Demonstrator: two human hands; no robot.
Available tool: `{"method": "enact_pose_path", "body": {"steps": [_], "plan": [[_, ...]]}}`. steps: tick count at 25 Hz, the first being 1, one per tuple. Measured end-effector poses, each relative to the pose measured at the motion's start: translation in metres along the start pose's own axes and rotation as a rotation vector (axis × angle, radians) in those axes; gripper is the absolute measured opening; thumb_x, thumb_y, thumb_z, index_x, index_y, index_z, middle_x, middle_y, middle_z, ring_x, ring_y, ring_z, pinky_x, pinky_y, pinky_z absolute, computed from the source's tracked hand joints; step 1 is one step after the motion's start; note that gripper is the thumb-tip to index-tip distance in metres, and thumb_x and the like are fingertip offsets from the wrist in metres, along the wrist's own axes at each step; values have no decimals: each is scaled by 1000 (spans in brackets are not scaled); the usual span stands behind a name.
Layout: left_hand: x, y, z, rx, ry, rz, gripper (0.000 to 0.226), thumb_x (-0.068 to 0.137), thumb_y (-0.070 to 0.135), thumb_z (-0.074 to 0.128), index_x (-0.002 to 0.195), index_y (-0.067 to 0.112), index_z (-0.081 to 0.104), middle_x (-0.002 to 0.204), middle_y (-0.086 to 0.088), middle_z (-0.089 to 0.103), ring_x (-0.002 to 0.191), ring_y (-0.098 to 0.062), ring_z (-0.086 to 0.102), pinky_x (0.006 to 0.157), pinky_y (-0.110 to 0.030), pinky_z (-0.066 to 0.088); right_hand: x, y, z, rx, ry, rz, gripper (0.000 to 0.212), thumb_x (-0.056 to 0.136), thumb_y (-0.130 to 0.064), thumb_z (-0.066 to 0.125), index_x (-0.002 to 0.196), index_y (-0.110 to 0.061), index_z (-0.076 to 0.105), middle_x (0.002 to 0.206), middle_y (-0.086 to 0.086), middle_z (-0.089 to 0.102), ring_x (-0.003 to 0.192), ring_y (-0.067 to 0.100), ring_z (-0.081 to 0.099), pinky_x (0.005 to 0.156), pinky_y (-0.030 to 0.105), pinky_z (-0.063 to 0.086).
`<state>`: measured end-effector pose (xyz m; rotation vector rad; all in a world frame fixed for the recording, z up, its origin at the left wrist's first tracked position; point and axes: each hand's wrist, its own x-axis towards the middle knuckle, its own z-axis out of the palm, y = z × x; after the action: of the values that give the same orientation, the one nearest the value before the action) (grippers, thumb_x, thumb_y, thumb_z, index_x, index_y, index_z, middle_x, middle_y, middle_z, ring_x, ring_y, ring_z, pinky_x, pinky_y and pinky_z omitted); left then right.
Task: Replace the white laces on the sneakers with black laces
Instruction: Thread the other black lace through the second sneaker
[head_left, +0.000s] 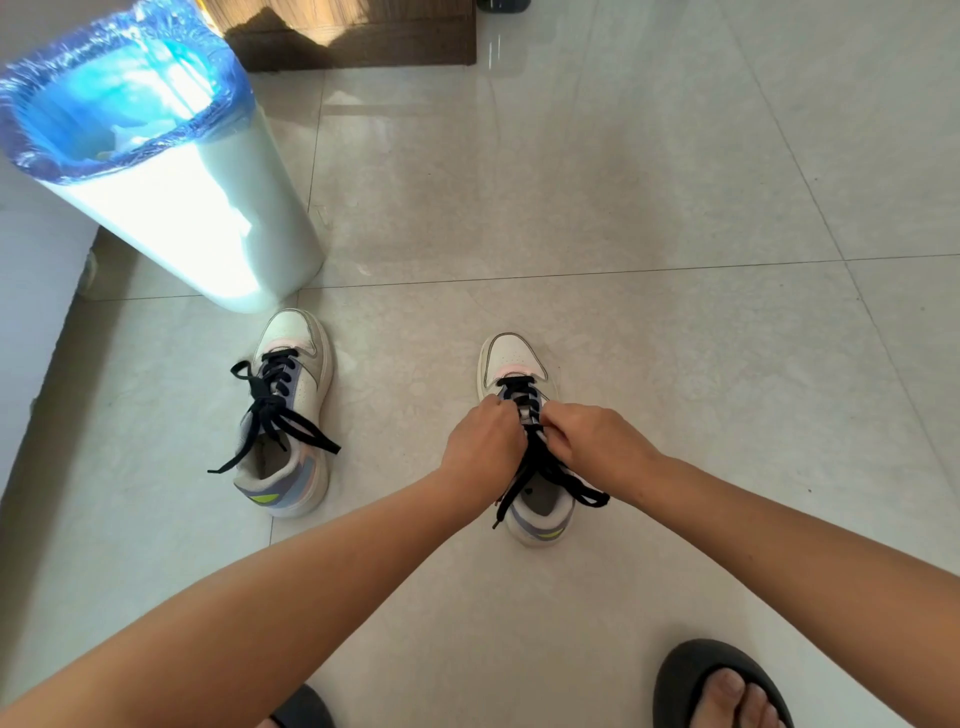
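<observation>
Two white sneakers with grey, blue and pink panels stand on the tiled floor, toes pointing away from me. The left sneaker (291, 410) carries a black lace (270, 415) tied loosely, its ends lying across the shoe. Over the right sneaker (514, 364) both hands work at the middle eyelets. My left hand (480, 447) and my right hand (597, 447) each pinch the right sneaker's black lace (545, 467), whose loose ends trail over the heel opening. No white lace is in view.
A white bin (208, 208) lined with a blue bag stands just beyond the left sneaker. A brown mat (363, 36) lies at the top. A white wall or cabinet runs along the left edge. My foot in a black slipper (722, 686) is at bottom right.
</observation>
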<state>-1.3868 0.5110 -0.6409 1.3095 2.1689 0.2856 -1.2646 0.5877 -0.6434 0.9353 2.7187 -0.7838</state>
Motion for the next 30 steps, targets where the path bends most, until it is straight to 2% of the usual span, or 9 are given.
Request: {"method": "enact_pose_path", "body": {"steps": [3, 4, 9, 14, 17, 23, 25, 28, 30], "plan": [[-4, -5, 2, -76, 35, 19, 21, 97, 15, 42, 100, 0, 55, 106, -15, 53, 92, -27, 53, 76, -27, 37, 3, 4, -3, 399, 65, 178, 13, 94, -20, 52, 99, -13, 63, 85, 1, 63, 76, 17, 56, 69, 27, 43], [-5, -7, 3, -96, 50, 21, 22, 97, 16, 43, 100, -1, 56, 106, -14, 54, 92, -27, 53, 76, -27, 36, 7, 5, -3, 426, 80, 207, 14, 92, -19, 55, 99, -12, 65, 89, 1, 64, 81, 16, 57, 74, 26, 44], [-8, -8, 6, -115, 70, -1, 22, 97, 18, 43, 102, 1, 56, 107, -13, 53, 93, -26, 53, 76, -27, 37, 21, 0, 0, 12, -1, 75, 18, 94, -21, 51, 97, -8, 63, 99, 6, 63, 89, 23, 59, 74, 32, 44], [-8, -7, 10, -125, 87, -25, 23, 97, 18, 41, 104, 1, 55, 109, -13, 52, 95, -26, 51, 78, -29, 38, 24, 2, -8, 172, -37, 46, 10, 91, -13, 51, 91, -8, 59, 93, 7, 60, 79, 20, 53, 71, 32, 42], [-8, -6, 10, -128, 82, -36, 23, 97, 18, 42, 104, 1, 54, 109, -13, 52, 95, -26, 52, 78, -30, 39, 29, 4, -9, 100, -136, 4, 5, 91, -12, 48, 86, -12, 49, 83, 4, 53, 73, 20, 47, 65, 32, 37], [-9, -12, 7, -219, 76, -60, 18, 95, 17, 45, 98, 2, 56, 103, -12, 53, 91, -23, 51, 75, -25, 36, 37, 14, -18, 324, -260, -3, 8, 92, -14, 57, 86, -18, 54, 82, -6, 54, 77, 11, 48, 67, 17, 37], [-7, -14, 5, -206, 56, -23, 18, 94, 15, 45, 97, 1, 56, 103, -13, 53, 90, -24, 51, 74, -24, 35, 41, 15, -17, 195, -298, -101, 9, 94, -14, 53, 86, -18, 50, 85, -3, 54, 78, 14, 47, 65, 21, 34], [-5, -16, 1, -163, 25, 42, 17, 93, 12, 45, 96, -1, 56, 103, -15, 54, 90, -26, 52, 73, -25, 35, 48, 14, -11, -273, -361, -402, 7, 96, -10, 41, 97, -10, 48, 98, 8, 52, 85, 20, 46, 64, 26, 34], [-3, -18, -1, -134, 7, 63, 17, 93, 12, 45, 96, -1, 56, 103, -15, 54, 91, -27, 53, 74, -26, 36, 52, 18, -9, -463, -350, -578, 14, 96, -8, 39, 106, -6, 48, 104, 9, 49, 95, 21, 45, 64, 28, 37]]}}
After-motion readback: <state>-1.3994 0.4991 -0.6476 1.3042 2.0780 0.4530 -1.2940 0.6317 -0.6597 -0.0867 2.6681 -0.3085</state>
